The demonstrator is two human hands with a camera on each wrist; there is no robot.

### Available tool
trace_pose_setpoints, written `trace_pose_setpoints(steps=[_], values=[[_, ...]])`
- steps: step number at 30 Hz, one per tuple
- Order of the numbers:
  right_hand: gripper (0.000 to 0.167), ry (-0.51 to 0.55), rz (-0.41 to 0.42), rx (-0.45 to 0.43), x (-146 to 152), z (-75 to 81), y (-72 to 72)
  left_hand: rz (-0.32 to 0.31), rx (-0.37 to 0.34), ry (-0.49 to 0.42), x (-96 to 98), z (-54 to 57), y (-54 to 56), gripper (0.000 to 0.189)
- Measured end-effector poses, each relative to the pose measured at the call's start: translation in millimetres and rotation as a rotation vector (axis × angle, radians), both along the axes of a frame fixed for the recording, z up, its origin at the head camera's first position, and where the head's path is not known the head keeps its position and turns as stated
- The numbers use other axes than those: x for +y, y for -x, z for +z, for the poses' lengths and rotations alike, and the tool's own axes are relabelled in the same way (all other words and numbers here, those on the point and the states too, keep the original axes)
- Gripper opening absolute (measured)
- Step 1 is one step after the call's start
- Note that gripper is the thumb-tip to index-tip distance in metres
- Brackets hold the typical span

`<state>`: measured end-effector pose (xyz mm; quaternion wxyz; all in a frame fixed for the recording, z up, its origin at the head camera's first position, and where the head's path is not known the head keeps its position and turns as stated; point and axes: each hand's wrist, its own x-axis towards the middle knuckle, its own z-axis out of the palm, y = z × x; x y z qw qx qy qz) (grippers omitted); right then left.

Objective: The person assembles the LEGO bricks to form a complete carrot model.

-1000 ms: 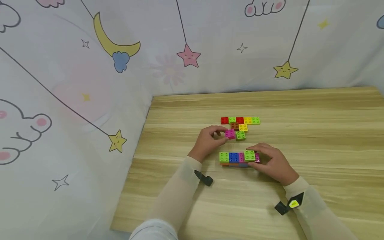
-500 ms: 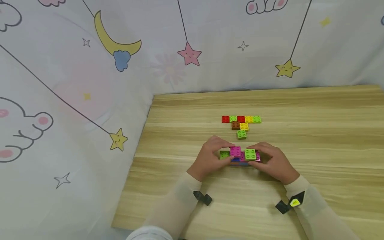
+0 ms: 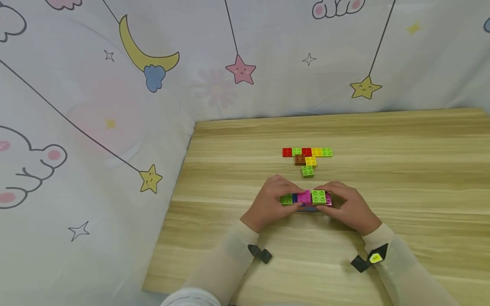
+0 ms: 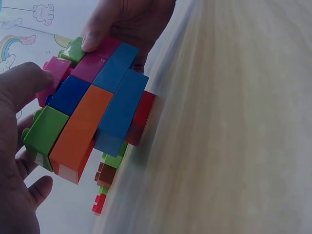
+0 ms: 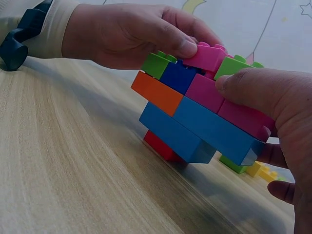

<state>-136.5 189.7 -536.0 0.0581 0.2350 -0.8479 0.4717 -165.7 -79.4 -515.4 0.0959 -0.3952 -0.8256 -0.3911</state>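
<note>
A built stack of toy building bricks (image 5: 195, 117) stands on the table, a red brick (image 5: 163, 146) lowest, with blue, orange, green and magenta ones above. My left hand (image 3: 269, 202) pinches a pink brick (image 3: 304, 196) between thumb and fingers. That brick sits on the upper layer, over the dark blue brick (image 5: 178, 77) and a magenta one. My right hand (image 3: 350, 208) grips the right end of the stack, its thumb on the magenta bricks beside the light green top brick (image 3: 318, 197). Its other fingers are partly hidden behind.
Behind the stack lie a loose green brick (image 3: 308, 171), a brown brick (image 3: 300, 160) and a yellow brick (image 3: 311, 161). Farther back is a row of red, green and yellow bricks (image 3: 307, 152). A patterned cloth (image 3: 214, 55) hangs beyond the wooden table (image 3: 402, 161).
My left hand has brought the pink brick from beside the loose green brick toward me, then right along the stack top, up to the light green brick. My right hand stays on the stack.
</note>
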Motion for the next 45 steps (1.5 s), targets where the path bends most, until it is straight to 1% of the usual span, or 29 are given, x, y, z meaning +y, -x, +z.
trace_pose_setpoints(steps=[3,7,12,18,24,28,33,37,41,45], values=[[0.045,-0.001,0.0,0.002,-0.2,-0.6,0.3,0.009,0.027,0.031,1.6,2.1,-1.3,0.029],[0.045,-0.005,-0.003,0.001,-0.2,-1.3,0.7,0.01,0.041,0.051,3.5,4.8,-2.6,0.029],[0.041,-0.014,-0.003,-0.003,-0.3,0.0,-0.2,0.011,0.059,0.069,6.2,5.2,-2.6,0.027],[0.036,-0.017,-0.002,-0.01,-0.9,1.3,-0.5,0.013,0.044,0.081,6.6,9.3,-2.7,0.028],[0.034,-0.014,-0.009,-0.011,-0.6,1.6,0.2,-0.014,0.005,0.073,6.9,11.0,-1.3,0.027],[0.034,-0.011,-0.014,-0.015,-0.6,2.5,-0.5,-0.028,-0.006,0.075,6.7,9.9,-0.5,0.027],[0.033,-0.007,-0.003,-0.023,-0.3,1.8,-0.7,-0.039,0.016,0.086,6.5,9.0,0.4,0.028],[0.033,-0.005,0.0,-0.028,0.8,0.8,0.0,-0.05,0.022,0.071,7.1,8.0,1.4,0.028],[0.034,-0.01,0.003,-0.019,1.5,0.1,0.2,-0.047,0.015,0.053,6.7,4.2,1.7,0.029],[0.034,-0.005,0.013,-0.013,0.9,-0.9,0.9,-0.028,0.041,0.05,5.6,-0.9,1.0,0.028]])
